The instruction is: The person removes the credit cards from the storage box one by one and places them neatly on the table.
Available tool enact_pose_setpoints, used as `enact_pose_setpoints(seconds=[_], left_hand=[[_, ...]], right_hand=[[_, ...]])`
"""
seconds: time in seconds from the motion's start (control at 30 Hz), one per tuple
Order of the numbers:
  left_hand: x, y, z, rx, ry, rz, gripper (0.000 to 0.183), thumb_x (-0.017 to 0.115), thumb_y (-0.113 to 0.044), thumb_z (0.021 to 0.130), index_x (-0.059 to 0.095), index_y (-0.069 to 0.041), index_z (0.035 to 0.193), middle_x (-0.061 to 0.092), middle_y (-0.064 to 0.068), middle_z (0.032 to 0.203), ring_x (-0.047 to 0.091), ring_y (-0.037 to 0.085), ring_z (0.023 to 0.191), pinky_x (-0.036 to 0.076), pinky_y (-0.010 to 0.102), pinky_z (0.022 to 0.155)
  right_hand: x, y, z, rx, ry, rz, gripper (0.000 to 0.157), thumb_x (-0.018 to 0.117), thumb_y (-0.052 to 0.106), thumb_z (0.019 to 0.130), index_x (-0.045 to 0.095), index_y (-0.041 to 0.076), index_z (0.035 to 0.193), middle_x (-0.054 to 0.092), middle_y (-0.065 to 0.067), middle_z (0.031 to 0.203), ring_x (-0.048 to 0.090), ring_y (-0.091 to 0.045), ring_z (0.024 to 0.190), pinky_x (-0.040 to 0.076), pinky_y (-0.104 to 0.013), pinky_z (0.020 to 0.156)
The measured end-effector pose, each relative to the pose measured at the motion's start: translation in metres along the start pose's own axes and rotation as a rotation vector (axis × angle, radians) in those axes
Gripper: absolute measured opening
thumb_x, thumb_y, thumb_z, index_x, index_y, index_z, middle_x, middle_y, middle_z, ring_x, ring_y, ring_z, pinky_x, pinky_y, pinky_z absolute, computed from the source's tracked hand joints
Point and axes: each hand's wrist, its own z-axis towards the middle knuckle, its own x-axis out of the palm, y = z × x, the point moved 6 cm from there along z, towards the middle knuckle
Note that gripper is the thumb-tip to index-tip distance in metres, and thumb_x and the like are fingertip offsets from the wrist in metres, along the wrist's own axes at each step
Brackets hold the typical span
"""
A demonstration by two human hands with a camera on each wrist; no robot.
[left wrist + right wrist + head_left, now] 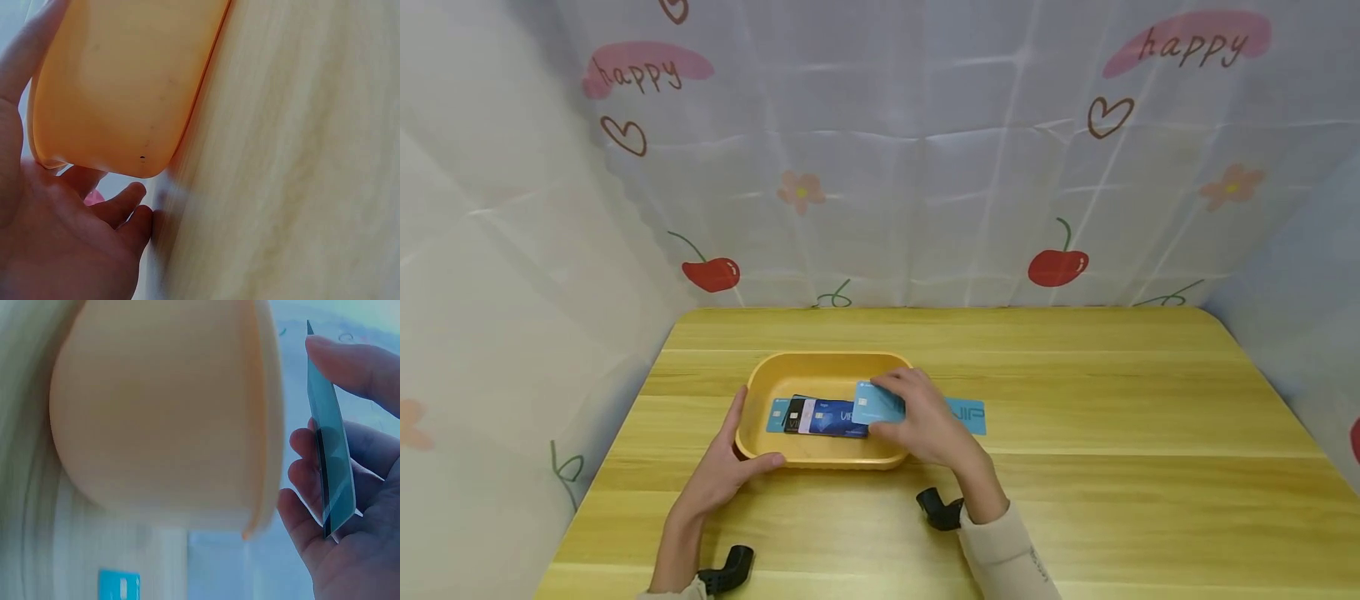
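Tray [835,462] of "VIP" cards [831,419], left hand [718,471] spread against it, right hand [928,423] pinching blue card [875,405], "happy" backdrop [910,167]

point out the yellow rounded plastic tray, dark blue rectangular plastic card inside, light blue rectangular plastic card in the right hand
Yellow rounded plastic tray [823,374], head view: inner back wall.
Dark blue rectangular card [835,421], head view: printed face.
Held light blue rectangular card [877,404], head view: uncovered face.

The tray [831,461] stood on the table [1150,475], with a row of overlapping cards [833,422] inside it. The left grip [722,468] lay at the tray's left end; the right grip [931,423] held a single card [878,404] over the tray's right part. Another card [968,417] lay on the table, right of the tray. A curtain [917,208] hung behind the table.
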Motion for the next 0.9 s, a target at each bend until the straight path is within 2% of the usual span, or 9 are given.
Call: enact_pose_setpoints(seconds=[0.17,0.37,0.5,0.9], left_hand=[[0.0,-0.001,0.0,0.004,0.003,0.001,0.113,0.08,-0.016,0.084,-0.004,-0.025,0.16,0.006,0.014,0.162,0.037,0.034,0.135,0.037,0.016,0.095],[0.0,0.0,0.0,0.006,-0.005,0.021,0.114,0.08,-0.017,0.084,-0.004,-0.025,0.16,0.004,0.013,0.163,0.031,0.034,0.138,0.034,0.013,0.095],[-0.001,0.0,0.0,0.005,-0.001,0.017,0.114,0.08,-0.017,0.084,-0.005,-0.025,0.16,0.005,0.014,0.163,0.035,0.035,0.137,0.036,0.014,0.094],[0.0,-0.001,0.0,0.0,0.0,0.008,0.114,0.08,-0.016,0.084,-0.005,-0.024,0.16,0.004,0.014,0.163,0.037,0.035,0.136,0.038,0.017,0.095]], right_hand=[[-0.012,-0.006,-0.003,-0.005,-0.018,-0.02,0.055,0.083,0.012,0.08,0.063,0.003,0.13,0.059,-0.007,0.124,0.049,-0.027,0.114,0.047,-0.044,0.092],[-0.021,-0.013,-0.008,-0.027,-0.035,-0.074,0.056,0.083,0.015,0.079,0.063,0.002,0.13,0.059,-0.009,0.123,0.049,-0.025,0.111,0.047,-0.042,0.088],[-0.023,-0.016,-0.01,-0.042,-0.033,-0.101,0.056,0.082,0.017,0.08,0.063,0.001,0.131,0.059,-0.009,0.124,0.049,-0.025,0.112,0.047,-0.042,0.087],[-0.038,-0.034,-0.023,-0.032,-0.049,-0.1,0.053,0.081,0.017,0.082,0.063,0.003,0.13,0.059,-0.006,0.123,0.05,-0.023,0.109,0.047,-0.041,0.085]])
